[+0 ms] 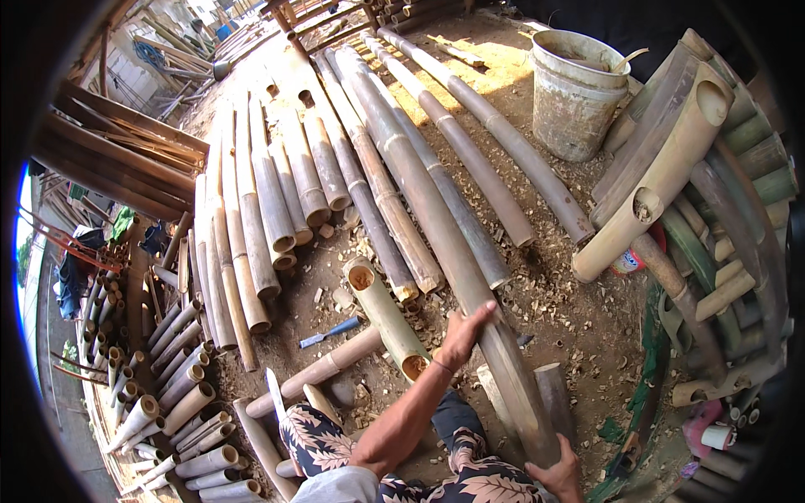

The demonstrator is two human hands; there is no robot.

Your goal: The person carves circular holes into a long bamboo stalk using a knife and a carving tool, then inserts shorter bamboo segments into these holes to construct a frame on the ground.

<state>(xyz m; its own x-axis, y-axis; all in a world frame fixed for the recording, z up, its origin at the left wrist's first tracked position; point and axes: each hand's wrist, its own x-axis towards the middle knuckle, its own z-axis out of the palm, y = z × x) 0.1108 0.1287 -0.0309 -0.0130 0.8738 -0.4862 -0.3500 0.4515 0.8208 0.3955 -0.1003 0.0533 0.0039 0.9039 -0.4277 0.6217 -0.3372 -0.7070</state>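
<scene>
A long grey-brown bamboo pole runs from the far middle down to my right side. My left hand is closed round it near its close end, thumb over the top. At the butt end, my right hand grips the pole from the side; some of its fingers are hidden. Left of my left hand lies a short pale bamboo piece with an opening cut at each end, crossing a bamboo log. A blue-handled chisel rests on the ground beside these.
Many bamboo poles lie side by side ahead. A dirty white bucket stands at far right, near cut bamboo stacked. Short bamboo lengths fill the left. A blade stands by my knee. Wood chips litter the ground.
</scene>
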